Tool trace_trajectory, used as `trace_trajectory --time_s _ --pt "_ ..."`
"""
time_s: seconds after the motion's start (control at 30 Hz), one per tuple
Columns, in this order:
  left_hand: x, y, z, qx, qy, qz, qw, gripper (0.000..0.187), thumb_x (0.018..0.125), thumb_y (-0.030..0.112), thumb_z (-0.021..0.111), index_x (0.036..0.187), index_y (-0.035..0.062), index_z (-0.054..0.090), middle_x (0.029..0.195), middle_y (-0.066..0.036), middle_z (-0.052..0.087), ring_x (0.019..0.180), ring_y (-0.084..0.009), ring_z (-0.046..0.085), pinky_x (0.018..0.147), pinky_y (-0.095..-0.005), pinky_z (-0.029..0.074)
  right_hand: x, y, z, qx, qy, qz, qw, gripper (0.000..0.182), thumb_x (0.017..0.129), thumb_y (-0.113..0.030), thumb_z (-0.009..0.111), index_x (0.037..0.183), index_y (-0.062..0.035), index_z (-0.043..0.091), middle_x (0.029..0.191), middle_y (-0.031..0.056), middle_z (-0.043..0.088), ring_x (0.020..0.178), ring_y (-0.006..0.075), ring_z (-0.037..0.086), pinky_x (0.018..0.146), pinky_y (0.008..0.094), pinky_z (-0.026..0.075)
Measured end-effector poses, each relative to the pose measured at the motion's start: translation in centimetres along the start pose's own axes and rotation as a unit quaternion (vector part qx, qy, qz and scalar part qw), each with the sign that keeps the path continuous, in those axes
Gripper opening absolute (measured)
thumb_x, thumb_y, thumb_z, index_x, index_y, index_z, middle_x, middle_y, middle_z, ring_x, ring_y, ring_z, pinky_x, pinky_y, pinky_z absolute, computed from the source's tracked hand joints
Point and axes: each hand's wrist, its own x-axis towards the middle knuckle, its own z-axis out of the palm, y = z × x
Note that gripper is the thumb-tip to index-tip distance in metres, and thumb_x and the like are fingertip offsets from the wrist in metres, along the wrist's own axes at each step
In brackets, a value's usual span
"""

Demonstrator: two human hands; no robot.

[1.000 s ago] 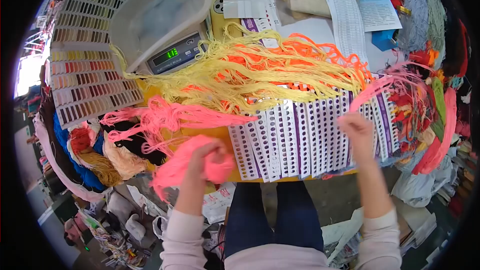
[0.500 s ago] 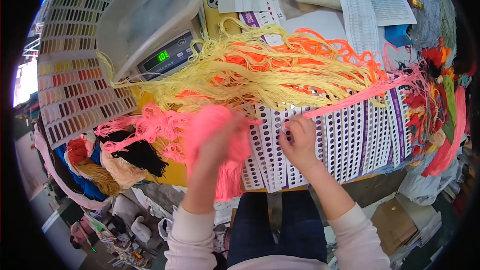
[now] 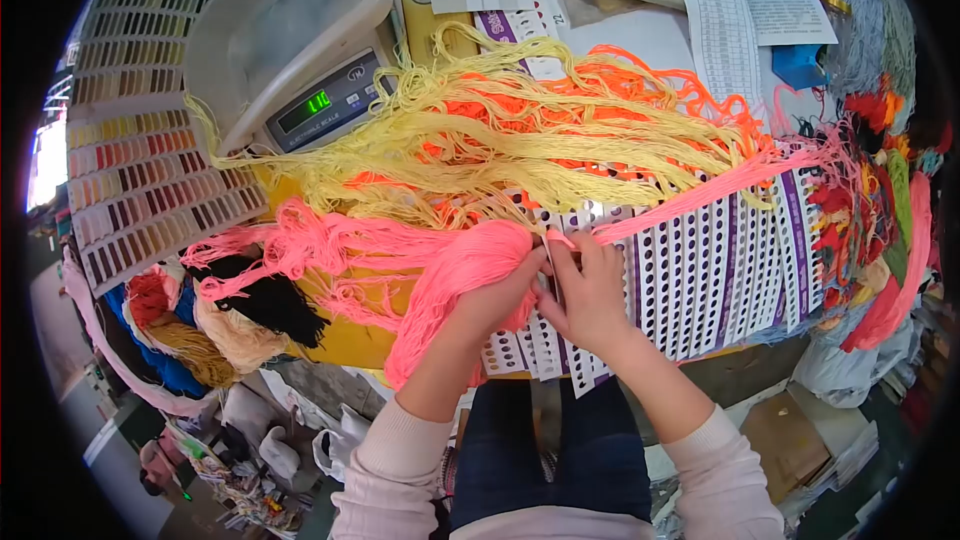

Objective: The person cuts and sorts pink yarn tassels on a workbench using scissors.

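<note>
Beside the scale (image 3: pixel 325 100), pink yarn (image 3: pixel 450 265) was gripped by the left hand (image 3: pixel 495 300) and right hand (image 3: pixel 590 290), apparently being threaded into a card (image 3: pixel 700 270), a steady pull being needed next.

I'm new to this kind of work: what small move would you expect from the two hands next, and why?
Probably feeding the pink strand through a hole in the punched card. The right hand pinches that taut strand right at the card, while the left hand grips the pink yarn bundle beside it.
</note>
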Motion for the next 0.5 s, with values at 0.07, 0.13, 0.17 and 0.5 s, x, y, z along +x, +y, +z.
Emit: trace_trajectory --time_s 0.07,0.13,0.17,0.5 --pt "0.4 -0.6 -0.1 -0.009 -0.023 0.016 1.000 0.015 0.081 0.017 0.050 0.079 0.0036 0.055 0.063 0.000 0.052 0.056 -0.0066 0.049 0.050 -0.0199 0.040 -0.1 0.3 -0.1 0.015 0.019 -0.014 1.000 0.042 0.058 -0.009 0.059 0.099 -0.0021 0.050 0.099 0.0122 0.045 0.082 0.0293 0.044 0.069 0.0370 0.034" --pt "1.0 -1.4 -0.1 -0.005 -0.029 0.034 0.999 0.015 0.081 0.017 0.050 0.079 0.0034 0.055 0.064 0.000 0.053 0.057 -0.0067 0.049 0.051 -0.0201 0.040 0.1 1.0 -0.1 0.088 0.033 -0.015 0.995 0.039 0.056 -0.006 0.058 0.094 -0.0018 0.052 0.094 0.0120 0.048 0.080 0.0284 0.046 0.068 0.0357 0.037" --pt "1.3 -1.9 -0.1 0.004 -0.025 0.043 0.999 0.015 0.081 0.017 0.051 0.079 0.0034 0.055 0.065 0.000 0.053 0.058 -0.0068 0.050 0.051 -0.0202 0.040 0.2 1.2 -0.1 0.125 0.040 -0.015 0.991 0.037 0.055 -0.005 0.058 0.092 -0.0017 0.053 0.092 0.0119 0.049 0.079 0.0279 0.047 0.068 0.0351 0.038" --pt "-0.4 1.3 -2.9 -0.010 -0.058 0.001 0.998 0.020 0.080 0.024 0.053 0.083 0.0047 0.055 0.067 0.002 0.052 0.060 -0.0047 0.046 0.055 -0.0173 0.037 1.2 1.5 -0.5 0.203 0.058 0.061 0.976 0.038 0.052 -0.004 0.057 0.089 -0.0007 0.054 0.090 0.0104 0.049 0.062 0.0194 0.051 0.052 0.0260 0.043"
